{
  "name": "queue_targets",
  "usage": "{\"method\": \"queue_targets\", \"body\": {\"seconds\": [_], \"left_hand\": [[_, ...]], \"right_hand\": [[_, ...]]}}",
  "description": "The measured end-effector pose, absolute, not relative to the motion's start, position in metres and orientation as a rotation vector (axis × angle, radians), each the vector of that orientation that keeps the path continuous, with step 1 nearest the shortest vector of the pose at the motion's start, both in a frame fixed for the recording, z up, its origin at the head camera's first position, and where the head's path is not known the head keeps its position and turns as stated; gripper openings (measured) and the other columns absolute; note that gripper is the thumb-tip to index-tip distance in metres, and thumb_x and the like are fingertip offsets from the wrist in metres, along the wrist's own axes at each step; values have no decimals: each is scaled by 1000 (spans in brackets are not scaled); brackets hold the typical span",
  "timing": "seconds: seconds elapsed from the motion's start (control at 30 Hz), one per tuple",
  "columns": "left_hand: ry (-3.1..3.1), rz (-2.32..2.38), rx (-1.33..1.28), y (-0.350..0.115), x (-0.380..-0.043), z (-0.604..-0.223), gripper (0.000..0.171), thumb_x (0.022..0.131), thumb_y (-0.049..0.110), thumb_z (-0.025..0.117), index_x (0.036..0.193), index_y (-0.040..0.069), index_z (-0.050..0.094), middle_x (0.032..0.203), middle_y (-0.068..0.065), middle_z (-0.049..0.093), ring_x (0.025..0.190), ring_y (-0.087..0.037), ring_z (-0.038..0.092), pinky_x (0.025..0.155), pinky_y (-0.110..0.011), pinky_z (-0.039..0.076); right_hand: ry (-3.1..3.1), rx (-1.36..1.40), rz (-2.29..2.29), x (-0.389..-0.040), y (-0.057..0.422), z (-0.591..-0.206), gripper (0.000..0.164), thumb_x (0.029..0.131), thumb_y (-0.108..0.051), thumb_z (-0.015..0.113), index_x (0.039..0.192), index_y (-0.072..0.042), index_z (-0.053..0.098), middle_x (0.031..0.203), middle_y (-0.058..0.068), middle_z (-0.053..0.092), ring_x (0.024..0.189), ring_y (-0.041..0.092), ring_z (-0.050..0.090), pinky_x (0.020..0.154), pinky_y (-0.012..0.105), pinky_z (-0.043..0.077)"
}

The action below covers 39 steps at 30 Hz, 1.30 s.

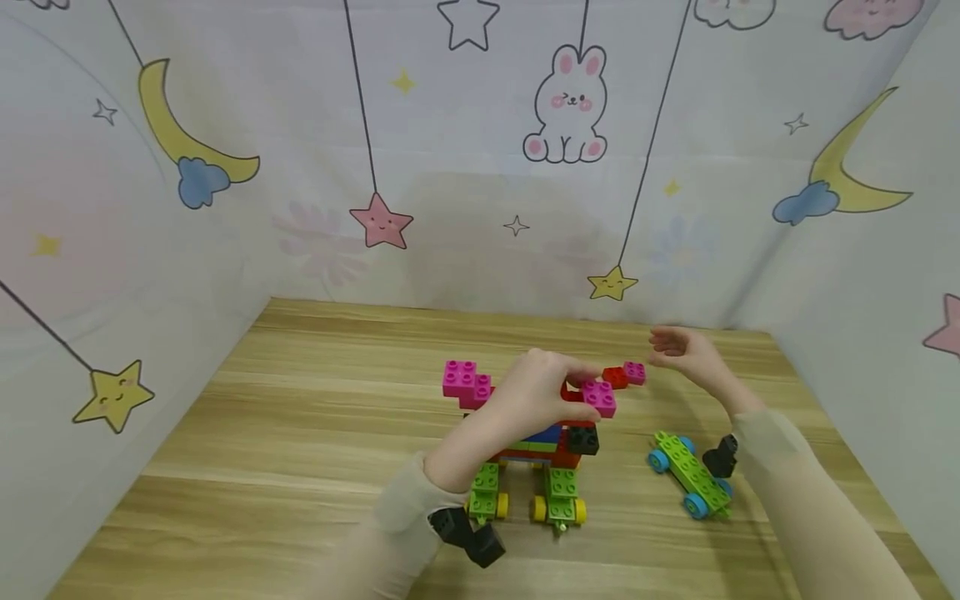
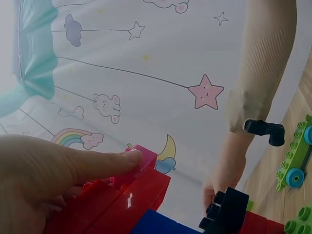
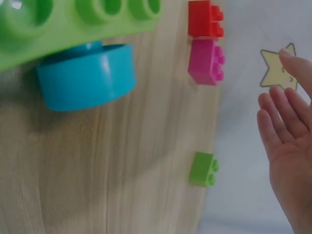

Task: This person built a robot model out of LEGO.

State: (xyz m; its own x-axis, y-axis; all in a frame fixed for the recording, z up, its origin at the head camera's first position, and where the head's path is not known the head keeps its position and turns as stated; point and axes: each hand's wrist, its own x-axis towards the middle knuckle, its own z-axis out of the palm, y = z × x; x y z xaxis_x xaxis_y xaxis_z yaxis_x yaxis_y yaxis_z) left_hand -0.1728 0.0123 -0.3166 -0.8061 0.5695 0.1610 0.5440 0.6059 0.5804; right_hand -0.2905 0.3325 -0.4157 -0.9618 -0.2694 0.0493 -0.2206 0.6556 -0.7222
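Note:
My left hand (image 1: 528, 392) pinches a pink toy brick (image 1: 598, 398) between thumb and fingers, at the top right of a brick build. In the left wrist view that pink brick (image 2: 141, 163) sits against red bricks (image 2: 129, 204), with the thumb along its side. The build has a blue layer (image 1: 543, 433), a black brick (image 1: 582, 439) and pink bricks (image 1: 460, 379) at its left end. Under it are two green wheeled bases (image 1: 561, 492) with yellow wheels. My right hand (image 1: 686, 354) hovers above the table with nothing in it, its fingers (image 3: 278, 117) loosely bent.
Right of the build stands a green wheeled base (image 1: 692, 471) with blue wheels. Farther back lie a loose red brick (image 1: 615, 378) and a pink brick (image 1: 634, 372). A small green brick (image 3: 202, 169) shows in the right wrist view. Printed cloth walls (image 1: 480, 250) border the wooden table (image 1: 300, 433).

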Motion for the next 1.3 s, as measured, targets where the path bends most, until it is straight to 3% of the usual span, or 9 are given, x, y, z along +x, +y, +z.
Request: {"method": "queue_targets", "body": {"seconds": [0.13, 0.27, 1.0, 1.3], "left_hand": [[2766, 998, 960, 13, -173, -316, 46, 85, 27, 77, 127, 14, 67, 117, 0, 72, 103, -13, 68, 86, -17, 53], [2759, 1006, 947, 13, -173, -316, 46, 84, 27, 77, 127, 14, 67, 116, 0, 72, 103, -13, 68, 85, -16, 52], [2772, 995, 945, 13, -171, -316, 46, 84, 31, 77, 126, 16, 68, 114, 3, 73, 102, -8, 67, 85, -15, 51], [2776, 999, 942, 13, -171, -316, 46, 83, 31, 78, 126, 16, 68, 114, 2, 73, 102, -9, 67, 84, -15, 51]], "right_hand": [[2780, -414, -1176, -293, 335, -422, 58, 95, -15, 65, 141, 11, 41, 135, 35, 50, 120, 47, 53, 98, 49, 49], [2746, -437, -1156, -297, 336, -427, 58, 94, -11, 64, 139, 14, 40, 134, 37, 49, 120, 50, 51, 100, 57, 45], [2641, -459, -1006, -310, 335, -443, 61, 88, -14, 71, 135, 15, 46, 134, 34, 52, 120, 47, 53, 101, 55, 46], [2667, -460, -900, -320, 332, -443, 56, 85, -15, 75, 129, 14, 54, 123, 29, 61, 114, 41, 58, 99, 53, 47]]}}
